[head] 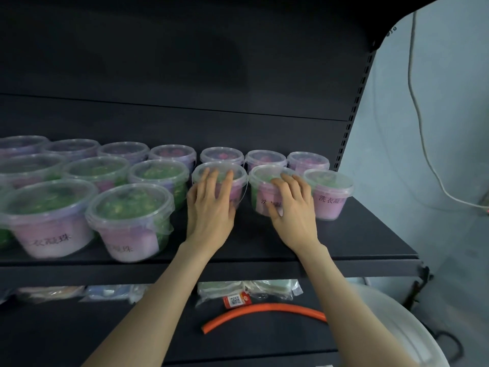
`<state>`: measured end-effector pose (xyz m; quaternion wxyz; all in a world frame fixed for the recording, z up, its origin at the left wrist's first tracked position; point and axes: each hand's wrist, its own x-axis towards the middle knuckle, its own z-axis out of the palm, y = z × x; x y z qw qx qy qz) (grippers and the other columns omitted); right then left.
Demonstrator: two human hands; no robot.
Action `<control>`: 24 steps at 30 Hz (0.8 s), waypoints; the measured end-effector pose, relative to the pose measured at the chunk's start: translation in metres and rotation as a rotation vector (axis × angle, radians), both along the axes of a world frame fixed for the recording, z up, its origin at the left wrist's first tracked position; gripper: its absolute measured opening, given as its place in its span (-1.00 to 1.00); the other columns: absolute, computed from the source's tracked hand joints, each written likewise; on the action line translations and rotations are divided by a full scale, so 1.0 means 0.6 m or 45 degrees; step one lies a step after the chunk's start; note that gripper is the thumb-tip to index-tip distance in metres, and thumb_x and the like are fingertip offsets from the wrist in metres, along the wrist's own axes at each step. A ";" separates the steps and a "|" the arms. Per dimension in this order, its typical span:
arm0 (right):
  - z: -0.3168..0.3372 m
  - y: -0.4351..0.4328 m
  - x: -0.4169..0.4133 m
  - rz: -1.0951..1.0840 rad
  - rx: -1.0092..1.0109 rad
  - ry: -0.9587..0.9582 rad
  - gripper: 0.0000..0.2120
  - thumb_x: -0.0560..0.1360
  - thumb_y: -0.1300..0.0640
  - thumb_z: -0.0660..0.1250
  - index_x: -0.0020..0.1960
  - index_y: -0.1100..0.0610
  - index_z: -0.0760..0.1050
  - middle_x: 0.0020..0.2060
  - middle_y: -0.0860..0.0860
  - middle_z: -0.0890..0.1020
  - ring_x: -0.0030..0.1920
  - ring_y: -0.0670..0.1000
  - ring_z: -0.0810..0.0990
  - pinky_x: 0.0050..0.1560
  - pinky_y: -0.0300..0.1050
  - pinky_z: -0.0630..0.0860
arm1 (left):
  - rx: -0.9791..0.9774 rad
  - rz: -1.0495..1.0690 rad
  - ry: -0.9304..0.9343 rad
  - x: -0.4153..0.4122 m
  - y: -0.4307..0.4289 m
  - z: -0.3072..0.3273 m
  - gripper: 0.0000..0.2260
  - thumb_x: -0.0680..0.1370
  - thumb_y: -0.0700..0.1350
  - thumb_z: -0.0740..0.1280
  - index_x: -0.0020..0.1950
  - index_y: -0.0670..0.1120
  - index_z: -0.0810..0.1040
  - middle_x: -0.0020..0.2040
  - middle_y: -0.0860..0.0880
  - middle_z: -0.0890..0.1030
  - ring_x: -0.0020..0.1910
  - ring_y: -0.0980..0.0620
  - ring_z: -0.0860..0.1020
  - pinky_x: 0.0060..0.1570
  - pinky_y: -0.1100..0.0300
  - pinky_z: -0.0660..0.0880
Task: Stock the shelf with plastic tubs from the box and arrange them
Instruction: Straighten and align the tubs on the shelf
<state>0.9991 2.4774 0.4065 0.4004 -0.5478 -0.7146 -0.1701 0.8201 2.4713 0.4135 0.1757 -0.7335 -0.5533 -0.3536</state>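
Dark metal shelf seen from above and in front, with a lower shelf beneath it. Both bare forearms reach up and forward from the bottom edge, roughly parallel, with the backs of the hands toward the camera.

Clear plastic tubs with pink labels and green or pink contents stand upright in three rows. They fill the shelf to the left of the hands, and the back row runs on beyond the fingertips.

Left hand: fingers extended and spread, laid flat over the front wall and lid of the left-hand tub, thumb out at its left side.

Right hand: fingers bent over the lid of the right-hand tub, thumb pressed on its label, so that the hand cups the tub. Both tubs stand in the middle row, close side by side, with bare shelf in front of them under the wrists.

An end tub stands just right of the right hand, near the shelf's end.

On the lower shelf, between the forearms, lie a curved orange hose and clear packets.
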 end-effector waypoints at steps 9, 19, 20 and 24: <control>0.017 -0.058 -0.061 0.207 0.163 0.296 -0.69 0.45 0.05 0.20 0.08 0.22 0.50 0.03 0.10 0.58 0.03 0.05 0.42 0.02 -0.02 0.45 | 0.429 -0.225 -0.258 -0.056 -0.144 0.001 -0.76 0.47 -0.26 0.30 0.14 -0.19 0.50 0.08 -0.15 0.54 0.05 -0.06 0.49 0.06 0.12 0.44; 0.025 -0.133 -0.287 0.574 0.120 0.246 -0.64 0.48 -0.05 0.30 0.13 0.19 0.54 0.11 0.06 0.60 0.10 0.07 0.51 0.12 -0.03 0.45 | 0.464 0.094 -0.172 -0.284 -0.192 -0.001 -0.68 0.49 -0.03 0.29 0.18 -0.16 0.45 0.16 -0.19 0.51 0.15 -0.15 0.43 0.14 0.00 0.30; 0.021 -0.138 -0.303 0.549 0.124 0.205 -0.62 0.48 -0.07 0.30 0.14 0.17 0.54 0.14 0.06 0.59 0.11 0.09 0.51 0.13 0.00 0.45 | 0.410 0.107 -0.151 -0.307 -0.191 0.001 -0.63 0.48 0.01 0.29 0.20 -0.17 0.45 0.19 -0.19 0.49 0.18 -0.16 0.42 0.19 -0.03 0.29; 0.010 -0.157 -0.364 0.337 0.187 0.096 -0.59 0.43 -0.14 0.30 0.11 0.12 0.56 0.11 0.03 0.61 0.12 0.07 0.46 0.15 -0.02 0.38 | 0.253 0.049 -0.071 -0.384 -0.177 0.004 -0.51 0.47 0.12 0.26 0.25 -0.20 0.43 0.27 -0.18 0.46 0.29 -0.17 0.38 0.35 -0.10 0.22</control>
